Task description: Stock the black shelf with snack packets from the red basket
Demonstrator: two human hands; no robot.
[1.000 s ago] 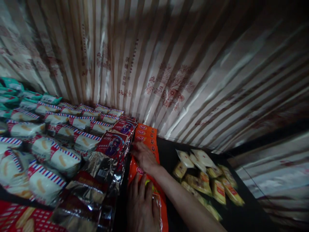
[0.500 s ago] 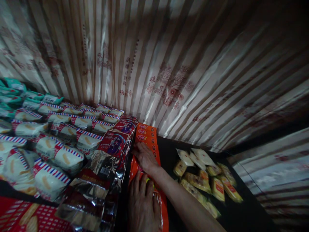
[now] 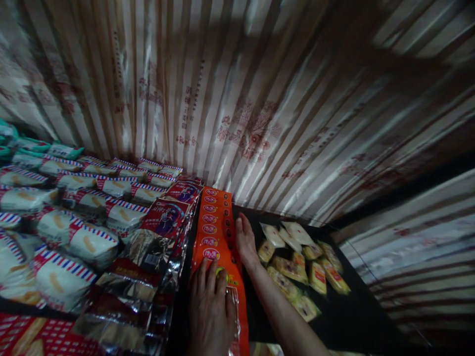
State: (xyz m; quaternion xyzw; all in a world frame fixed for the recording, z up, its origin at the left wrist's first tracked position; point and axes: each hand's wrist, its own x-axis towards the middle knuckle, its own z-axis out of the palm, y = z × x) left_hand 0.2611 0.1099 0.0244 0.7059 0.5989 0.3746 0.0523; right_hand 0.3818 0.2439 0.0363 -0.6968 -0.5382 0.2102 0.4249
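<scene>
A row of orange snack packets (image 3: 213,225) stands overlapped, one behind another, on the dark surface (image 3: 345,316), running from the bottom edge of the view back to the striped, shiny backdrop (image 3: 260,99). The left hand (image 3: 211,311) lies palm down on the nearest packets of this row, its fingers straight and slightly spread, with the fingertips reaching up to one of the oval logos; it presses flat and pinches nothing. The right hand (image 3: 245,241) is farther back, set against the right edge of the same row, its fingers stretched out and held together, pointing toward the backdrop, with its forearm crossing the surface from the lower right. The orange row thus lies under the left hand and just to the left of the right hand, touching it. Close on the row's left stands a file of dark red foil packets (image 3: 167,217), and beyond these lie white packets with red and blue striped ends (image 3: 87,242), with green packets (image 3: 59,150) at the far left. To the right of the right hand, near it but apart, a loose heap of small yellow packets (image 3: 297,269) rests on the surface.
</scene>
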